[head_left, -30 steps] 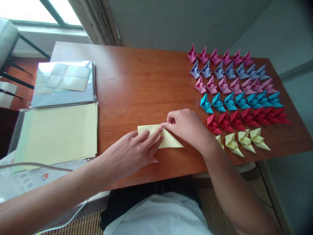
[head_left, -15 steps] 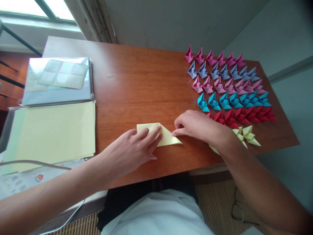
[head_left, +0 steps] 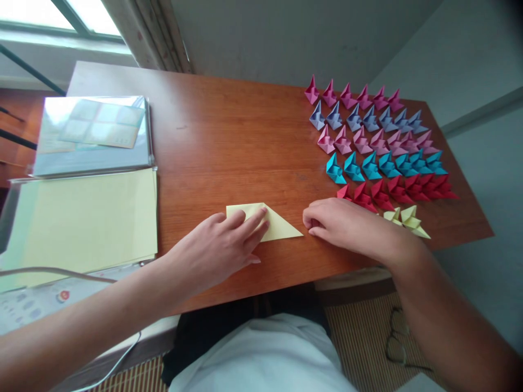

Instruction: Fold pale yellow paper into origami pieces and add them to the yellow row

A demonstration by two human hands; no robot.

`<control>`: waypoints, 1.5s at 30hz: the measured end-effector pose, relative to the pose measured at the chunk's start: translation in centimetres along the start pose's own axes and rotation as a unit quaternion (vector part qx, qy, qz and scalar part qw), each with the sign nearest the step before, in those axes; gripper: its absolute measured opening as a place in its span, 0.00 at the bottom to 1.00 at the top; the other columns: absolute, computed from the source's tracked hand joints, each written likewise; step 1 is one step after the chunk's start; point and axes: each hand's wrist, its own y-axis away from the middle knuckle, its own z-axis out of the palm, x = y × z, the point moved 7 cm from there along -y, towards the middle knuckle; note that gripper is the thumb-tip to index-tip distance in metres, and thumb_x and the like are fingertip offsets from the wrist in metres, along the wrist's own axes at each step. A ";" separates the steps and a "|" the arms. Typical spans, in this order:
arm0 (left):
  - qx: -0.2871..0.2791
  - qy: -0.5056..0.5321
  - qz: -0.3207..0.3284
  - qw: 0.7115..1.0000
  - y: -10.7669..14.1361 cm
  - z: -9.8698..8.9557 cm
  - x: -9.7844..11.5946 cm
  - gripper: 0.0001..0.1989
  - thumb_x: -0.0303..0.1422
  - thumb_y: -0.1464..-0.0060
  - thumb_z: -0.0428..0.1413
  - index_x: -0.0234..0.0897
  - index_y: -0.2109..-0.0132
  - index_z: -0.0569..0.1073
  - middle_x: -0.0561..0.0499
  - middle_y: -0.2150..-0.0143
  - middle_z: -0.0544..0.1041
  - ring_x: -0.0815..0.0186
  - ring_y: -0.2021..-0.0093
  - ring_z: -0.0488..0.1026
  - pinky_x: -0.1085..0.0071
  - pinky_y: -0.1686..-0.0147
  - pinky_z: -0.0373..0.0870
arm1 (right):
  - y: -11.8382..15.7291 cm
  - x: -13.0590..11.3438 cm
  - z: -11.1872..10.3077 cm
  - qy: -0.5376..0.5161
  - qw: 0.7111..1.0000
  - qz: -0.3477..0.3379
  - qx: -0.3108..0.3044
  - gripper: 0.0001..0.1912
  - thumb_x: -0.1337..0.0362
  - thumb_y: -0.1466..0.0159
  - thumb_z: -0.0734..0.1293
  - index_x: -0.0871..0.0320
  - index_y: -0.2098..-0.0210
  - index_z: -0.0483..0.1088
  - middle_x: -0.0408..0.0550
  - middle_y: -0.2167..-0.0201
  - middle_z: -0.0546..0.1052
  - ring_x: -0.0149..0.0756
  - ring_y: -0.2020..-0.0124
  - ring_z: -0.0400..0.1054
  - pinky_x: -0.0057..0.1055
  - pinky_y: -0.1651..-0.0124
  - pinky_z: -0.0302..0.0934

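Note:
A pale yellow sheet of folding paper (head_left: 281, 226) lies flat on the table, with a slanted fold edge that runs down to a sharp right-hand point. My left hand (head_left: 229, 237) rests on its left part, fingers stretched out and pressing it down, hiding some of the sheet. Just right of the paper's point is my right hand (head_left: 335, 220), its fingers curled and touching the tabletop, apart from the sheet. Nothing shows in those fingers. Beyond the right wrist sit folded yellow paper pieces (head_left: 412, 220), partly covered by the arm.
Rows of folded paper pieces stand at the right: red (head_left: 379, 195), turquoise (head_left: 370, 166), pink (head_left: 362, 140), lavender (head_left: 353, 117) and magenta (head_left: 347, 98). At left, a stack of yellow sheets (head_left: 90, 218) lies below a clear plastic-covered pack (head_left: 44, 147). A cable (head_left: 61, 271) crosses the lower left.
My right hand has slid off the paper's right point, moving right and slightly toward me, its fingers curling in. The point now lies flatter. My left hand stays on the sheet.

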 end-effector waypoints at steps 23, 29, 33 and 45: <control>0.105 0.643 -0.277 0.706 0.1 -2.3 -3.7 0.14 0.42 0.37 0.54 0.35 0.63 0.73 0.51 0.67 0.78 0.65 0.64 0.76 0.71 0.64 0.74 | 5.6 -9.5 2.0 -0.092 0.853 -0.066 0.509 0.07 0.73 0.34 0.65 0.55 0.61 0.68 0.48 0.66 0.76 0.38 0.65 0.70 0.34 0.59 0.64; 0.092 0.679 -0.301 0.663 0.1 -1.3 -3.8 0.13 0.39 0.39 0.55 0.36 0.68 0.70 0.52 0.71 0.74 0.65 0.67 0.73 0.72 0.67 0.71 | 5.3 -10.7 1.9 -0.137 0.870 -0.136 0.454 0.14 0.55 0.33 0.68 0.58 0.53 0.72 0.53 0.61 0.79 0.43 0.62 0.72 0.40 0.58 0.67; 0.028 0.682 -0.262 0.682 0.1 -0.8 -3.5 0.14 0.39 0.38 0.54 0.36 0.69 0.68 0.53 0.72 0.72 0.67 0.69 0.70 0.73 0.70 0.67 | 5.7 -6.5 -0.2 -0.171 0.833 -0.067 0.521 0.12 0.64 0.33 0.68 0.55 0.49 0.71 0.54 0.55 0.78 0.46 0.51 0.72 0.44 0.47 0.66; 0.007 0.419 -0.213 0.883 -0.2 -0.1 -3.5 0.18 0.32 0.34 0.48 0.37 0.40 0.68 0.50 0.61 0.79 0.66 0.64 0.75 0.71 0.64 0.69 | 0.5 0.4 2.9 -0.440 0.835 0.049 0.326 0.10 0.57 0.35 0.69 0.57 0.61 0.74 0.47 0.67 0.79 0.38 0.67 0.74 0.32 0.64 0.68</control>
